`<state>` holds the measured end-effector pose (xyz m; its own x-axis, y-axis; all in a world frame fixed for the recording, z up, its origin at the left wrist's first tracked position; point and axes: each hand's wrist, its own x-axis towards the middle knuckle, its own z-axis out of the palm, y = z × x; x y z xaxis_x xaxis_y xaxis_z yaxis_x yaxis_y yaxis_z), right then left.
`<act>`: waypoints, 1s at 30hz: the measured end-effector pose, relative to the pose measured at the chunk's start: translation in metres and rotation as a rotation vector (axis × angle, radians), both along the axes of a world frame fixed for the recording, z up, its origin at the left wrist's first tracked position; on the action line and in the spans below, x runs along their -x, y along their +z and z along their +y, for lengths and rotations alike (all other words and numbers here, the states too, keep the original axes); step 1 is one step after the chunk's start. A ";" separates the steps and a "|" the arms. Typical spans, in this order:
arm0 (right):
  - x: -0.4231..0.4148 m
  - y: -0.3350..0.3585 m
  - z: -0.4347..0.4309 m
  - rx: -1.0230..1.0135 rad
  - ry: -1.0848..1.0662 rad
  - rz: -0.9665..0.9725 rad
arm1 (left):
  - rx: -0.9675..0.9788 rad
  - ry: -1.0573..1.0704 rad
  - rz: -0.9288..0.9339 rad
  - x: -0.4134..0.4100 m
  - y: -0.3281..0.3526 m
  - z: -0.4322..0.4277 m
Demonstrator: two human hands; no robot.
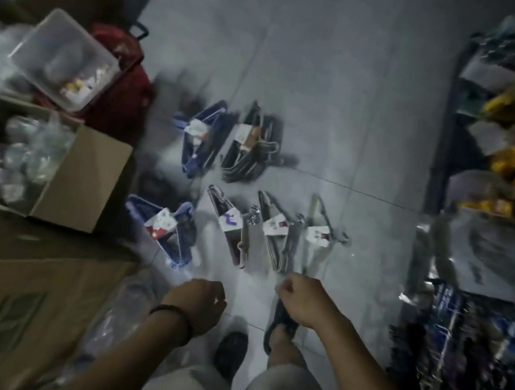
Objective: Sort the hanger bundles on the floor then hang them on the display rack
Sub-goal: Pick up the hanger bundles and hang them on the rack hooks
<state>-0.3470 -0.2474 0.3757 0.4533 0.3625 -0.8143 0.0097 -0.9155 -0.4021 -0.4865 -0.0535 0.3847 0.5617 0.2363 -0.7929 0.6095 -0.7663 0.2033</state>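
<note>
Six hanger bundles [234,228] lie on the grey tiled floor [333,89], all to the right of an open cardboard box [83,180]. A blue bundle [166,231] lies just beside the box, and three pale bundles [276,238] run in a row further right. Beyond the box's far corner, a second blue bundle [200,142] and a dark bundle [253,147] sit side by side. The left hand [195,303], a dark band [173,313] at its wrist, hangs nearer the camera than the box, fingers tucked under; whether it holds anything cannot be told. The right hand [300,299], further from the box, curls its fingers at the pale bundles' near ends; blur hides any grip.
</note>
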 end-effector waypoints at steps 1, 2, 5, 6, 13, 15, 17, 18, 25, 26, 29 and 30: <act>-0.014 -0.023 0.011 0.003 0.026 0.006 | 0.020 0.045 0.022 -0.008 -0.019 0.004; -0.027 -0.048 0.022 0.012 0.056 0.021 | 0.045 0.087 0.036 -0.016 -0.038 0.009; -0.059 -0.127 0.050 0.058 0.122 0.077 | 0.116 0.189 0.089 -0.039 -0.109 0.025; -0.067 -0.156 0.059 0.076 0.140 0.090 | 0.138 0.187 0.111 -0.043 -0.139 0.031; -0.083 -0.360 0.125 0.156 0.154 0.167 | 0.233 0.437 0.220 -0.076 -0.351 0.084; -0.078 -0.416 0.147 0.180 0.130 0.184 | 0.253 0.623 0.207 -0.085 -0.406 0.101; -0.075 -0.464 0.171 0.207 0.062 0.166 | 0.295 0.825 0.203 -0.092 -0.456 0.113; -0.073 -0.486 0.183 0.211 0.017 0.153 | 0.332 0.902 0.192 -0.099 -0.476 0.117; -0.054 -0.575 0.247 0.126 -0.278 -0.041 | 0.595 1.373 0.051 -0.120 -0.574 0.126; -0.050 -0.580 0.251 0.138 -0.318 -0.082 | 0.603 1.425 0.039 -0.118 -0.577 0.126; -0.041 -0.584 0.257 0.180 -0.394 -0.182 | 0.662 1.483 0.035 -0.111 -0.582 0.125; -0.041 -0.583 0.257 0.191 -0.392 -0.192 | 0.674 1.466 0.043 -0.110 -0.583 0.127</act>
